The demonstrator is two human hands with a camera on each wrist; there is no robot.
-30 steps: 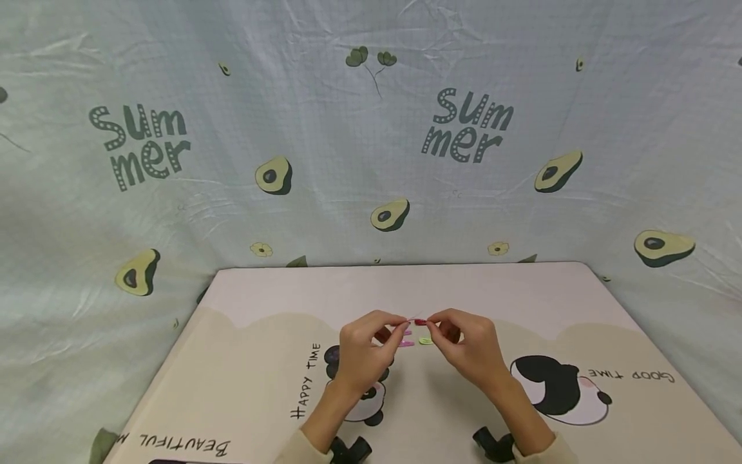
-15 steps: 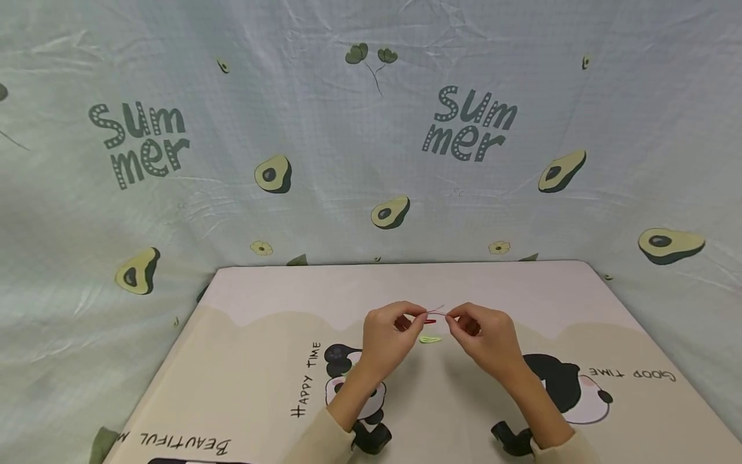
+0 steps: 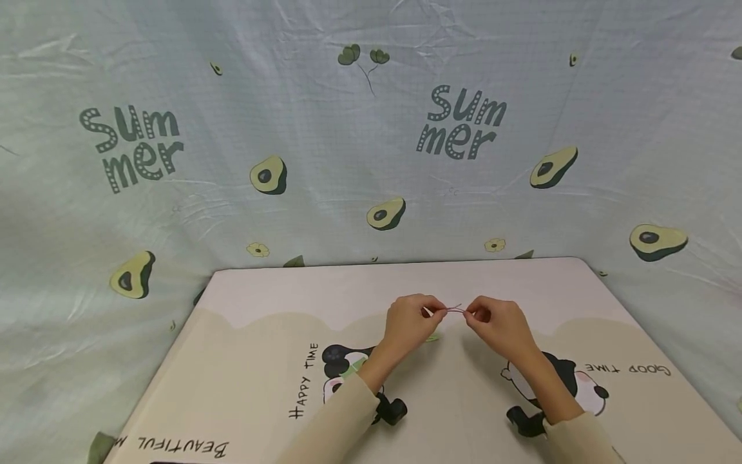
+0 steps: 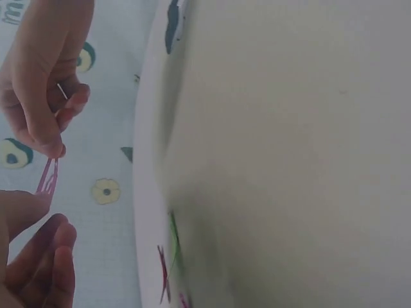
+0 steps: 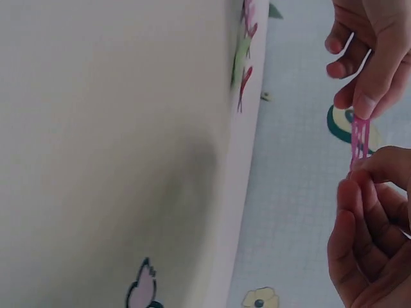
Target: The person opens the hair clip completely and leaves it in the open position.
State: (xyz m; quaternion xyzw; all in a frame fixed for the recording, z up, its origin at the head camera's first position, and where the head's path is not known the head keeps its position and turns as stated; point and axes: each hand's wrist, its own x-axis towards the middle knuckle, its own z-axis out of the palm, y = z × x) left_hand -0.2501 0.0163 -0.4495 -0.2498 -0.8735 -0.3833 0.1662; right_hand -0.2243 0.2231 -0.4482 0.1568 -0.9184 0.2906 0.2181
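A small pink snap hair clip (image 3: 455,310) is held up above the far part of the table, stretched between both hands. My left hand (image 3: 410,322) pinches one end between thumb and fingers, and my right hand (image 3: 502,327) pinches the other. In the head view a thin prong sticks up from the clip's body. Both wrist views show the slotted pink clip (image 5: 360,138) between the fingertips. On the table below lies a green hair clip (image 3: 432,337), partly behind the left hand. Red clips (image 5: 246,86) lie beside it, hidden in the head view.
The table (image 3: 243,361) carries a printed cover with pandas and lettering. A curtain (image 3: 324,129) with avocado prints hangs behind its far edge. More pink shows near the other clips at the edge of the wrist views.
Both hands have moved right and slightly away with the pink clip between them. The left hand now covers the red clips and part of the green one.
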